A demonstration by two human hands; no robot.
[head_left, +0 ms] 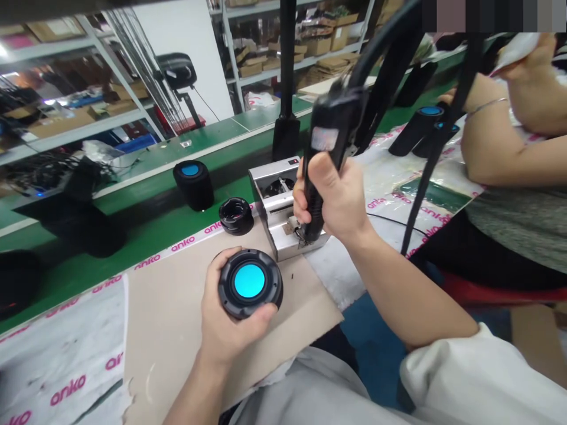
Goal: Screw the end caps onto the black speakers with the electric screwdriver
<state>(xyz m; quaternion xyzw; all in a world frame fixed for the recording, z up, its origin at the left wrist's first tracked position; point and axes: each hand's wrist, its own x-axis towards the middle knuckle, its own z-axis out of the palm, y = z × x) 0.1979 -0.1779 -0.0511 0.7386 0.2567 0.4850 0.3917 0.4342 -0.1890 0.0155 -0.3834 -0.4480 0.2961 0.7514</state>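
My left hand (225,330) is wrapped round a black cylindrical speaker (228,298), whose bright blue disc faces up towards me. It stands over a sheet of brown cardboard. My right hand (336,195) is closed round the grip of a black electric screwdriver (325,139), held upright. The screwdriver's tip points down at the front of a silver screw feeder (287,245); whether it touches is hard to make out. Close to the feeder sits a black ring-shaped part (236,216). A tiny dark piece, perhaps a screw, lies on the cardboard (177,336).
Another blue-topped speaker (195,186) stands on the green conveyor belt (150,206). Dark upright posts (287,77) rise behind the feeder. To the right, a co-worker's arms (500,130) are beside more blue-topped speakers (414,130). Shelves with cardboard boxes line the back.
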